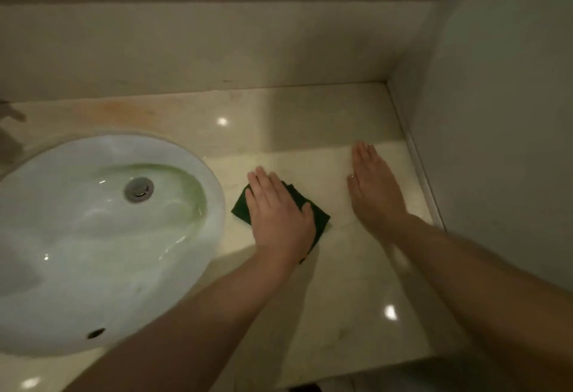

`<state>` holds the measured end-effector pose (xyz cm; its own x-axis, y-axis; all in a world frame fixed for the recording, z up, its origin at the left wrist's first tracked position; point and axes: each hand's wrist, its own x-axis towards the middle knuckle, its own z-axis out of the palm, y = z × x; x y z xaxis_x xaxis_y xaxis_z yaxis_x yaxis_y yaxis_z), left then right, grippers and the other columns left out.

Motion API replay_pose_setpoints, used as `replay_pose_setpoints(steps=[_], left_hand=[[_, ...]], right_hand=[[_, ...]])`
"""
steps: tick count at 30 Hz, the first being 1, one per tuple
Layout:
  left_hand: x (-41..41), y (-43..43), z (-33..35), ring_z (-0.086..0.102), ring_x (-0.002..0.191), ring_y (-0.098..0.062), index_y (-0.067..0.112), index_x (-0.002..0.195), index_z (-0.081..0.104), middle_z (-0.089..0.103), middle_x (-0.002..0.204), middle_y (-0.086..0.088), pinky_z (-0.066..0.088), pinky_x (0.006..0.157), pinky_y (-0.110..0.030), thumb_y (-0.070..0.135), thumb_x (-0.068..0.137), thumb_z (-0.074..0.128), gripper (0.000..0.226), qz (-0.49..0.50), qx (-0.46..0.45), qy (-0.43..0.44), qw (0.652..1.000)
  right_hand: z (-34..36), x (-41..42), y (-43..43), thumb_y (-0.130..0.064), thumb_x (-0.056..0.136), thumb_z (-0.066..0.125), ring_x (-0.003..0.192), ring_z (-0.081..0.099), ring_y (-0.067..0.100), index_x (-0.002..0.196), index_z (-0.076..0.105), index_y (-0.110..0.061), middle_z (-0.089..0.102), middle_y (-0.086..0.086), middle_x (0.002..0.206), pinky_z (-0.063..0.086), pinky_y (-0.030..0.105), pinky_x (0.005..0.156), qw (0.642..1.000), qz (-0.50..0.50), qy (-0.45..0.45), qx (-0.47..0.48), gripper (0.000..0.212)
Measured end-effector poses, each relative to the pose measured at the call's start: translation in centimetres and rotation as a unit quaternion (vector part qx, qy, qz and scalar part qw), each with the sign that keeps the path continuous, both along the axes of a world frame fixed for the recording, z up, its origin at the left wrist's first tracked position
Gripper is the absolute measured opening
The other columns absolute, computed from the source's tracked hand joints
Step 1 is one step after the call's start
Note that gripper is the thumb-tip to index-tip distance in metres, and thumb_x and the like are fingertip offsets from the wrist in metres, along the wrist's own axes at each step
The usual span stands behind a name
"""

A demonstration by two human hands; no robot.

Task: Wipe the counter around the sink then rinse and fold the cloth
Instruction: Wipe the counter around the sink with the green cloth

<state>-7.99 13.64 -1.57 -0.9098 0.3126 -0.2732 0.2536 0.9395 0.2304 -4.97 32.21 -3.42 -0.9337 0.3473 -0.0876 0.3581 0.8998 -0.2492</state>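
A dark green cloth [321, 216] lies flat on the beige stone counter [310, 131], just right of the white oval sink [102, 236]. My left hand [279, 214] presses down on the cloth with straight fingers and covers most of it. Farther right, my right hand [373, 188] rests flat on the bare counter with its fingers straight and together, holding nothing. A metal drain plug [139, 189] sits in the sink bowl, which holds a little greenish water.
A wall [496, 112] closes off the counter on the right, and a backsplash [217, 44] runs along the rear under a dark wooden frame. Part of a tap [11, 118] shows at the far left. The counter's front edge runs along the bottom right.
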Motion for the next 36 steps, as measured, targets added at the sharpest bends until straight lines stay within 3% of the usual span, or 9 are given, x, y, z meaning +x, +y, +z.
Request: replay_pose_setpoints(steps=[7,13,16,23,28,32,36], left_hand=[[0.1,5.0,-1.0,-0.002,0.148,-0.038,-0.003,0.151,0.009,0.002,0.159,-0.025,0.004,0.120,-0.049,0.049,0.089,0.030,0.084,-0.041,-0.020,0.018,0.999],[10.6,5.6,-1.1,-0.006,0.148,-0.035,-0.002,0.152,0.000,-0.002,0.160,-0.022,0.003,0.121,-0.047,0.051,0.091,0.027,0.085,-0.200,-0.012,0.004,0.980],[12.6,1.8,-0.8,-0.003,0.149,-0.033,0.001,0.153,0.007,0.002,0.161,-0.020,0.001,0.121,-0.045,0.054,0.090,0.031,0.086,-0.288,0.003,0.017,0.958],[7.2,-13.6,-0.7,-0.007,0.149,-0.029,0.006,0.154,0.006,-0.003,0.162,-0.015,0.005,0.121,-0.046,0.053,0.091,0.028,0.082,-0.176,-0.080,0.072,0.978],[9.5,-10.5,-0.5,-0.004,0.148,-0.035,0.018,0.154,0.014,0.004,0.162,-0.014,-0.001,0.119,-0.052,0.053,0.091,0.028,0.073,-0.167,-0.063,0.086,0.980],[13.5,-5.2,0.0,0.024,0.134,-0.038,0.029,0.151,0.026,0.032,0.149,-0.019,0.013,0.112,-0.052,0.054,0.093,0.030,0.063,-0.216,-0.021,0.054,0.975],[15.9,-3.2,-0.3,0.007,0.148,-0.033,0.014,0.155,0.010,0.012,0.161,-0.017,0.002,0.119,-0.044,0.047,0.100,0.028,0.067,-0.215,-0.013,0.022,0.976]], right_hand=[[-1.3,-0.2,1.0,-0.025,0.100,0.025,0.149,0.014,0.025,0.153,0.014,-0.004,0.017,0.013,0.161,0.011,0.037,0.121,0.998,0.040,-0.003,0.049,0.058],[-1.3,-0.3,1.1,-0.028,0.100,0.026,0.149,0.010,0.026,0.153,0.012,-0.003,0.013,0.015,0.161,0.007,0.037,0.121,0.998,0.051,-0.017,0.032,0.060],[-0.9,0.4,0.6,-0.029,0.100,0.025,0.149,0.009,0.026,0.153,0.013,-0.003,0.013,0.014,0.162,0.007,0.038,0.122,0.998,0.052,-0.022,0.029,0.060],[-0.3,3.3,-1.3,-0.038,0.096,0.021,0.150,0.006,0.027,0.154,0.013,-0.005,0.010,0.013,0.162,0.008,0.041,0.121,0.998,0.045,-0.035,0.041,0.067],[-0.1,6.4,-3.8,-0.035,0.101,0.025,0.150,0.001,0.026,0.154,0.007,-0.007,0.004,0.011,0.163,0.005,0.040,0.121,0.997,0.046,-0.061,0.034,0.063],[-0.5,8.3,-4.3,-0.033,0.102,0.025,0.150,0.000,0.028,0.154,0.005,-0.006,0.002,0.012,0.163,0.004,0.040,0.120,0.994,0.071,-0.075,0.035,0.063],[-0.9,9.6,-4.2,-0.033,0.103,0.023,0.150,0.002,0.029,0.154,0.005,-0.005,0.004,0.014,0.163,0.006,0.041,0.120,0.995,0.074,-0.065,0.033,0.061]])
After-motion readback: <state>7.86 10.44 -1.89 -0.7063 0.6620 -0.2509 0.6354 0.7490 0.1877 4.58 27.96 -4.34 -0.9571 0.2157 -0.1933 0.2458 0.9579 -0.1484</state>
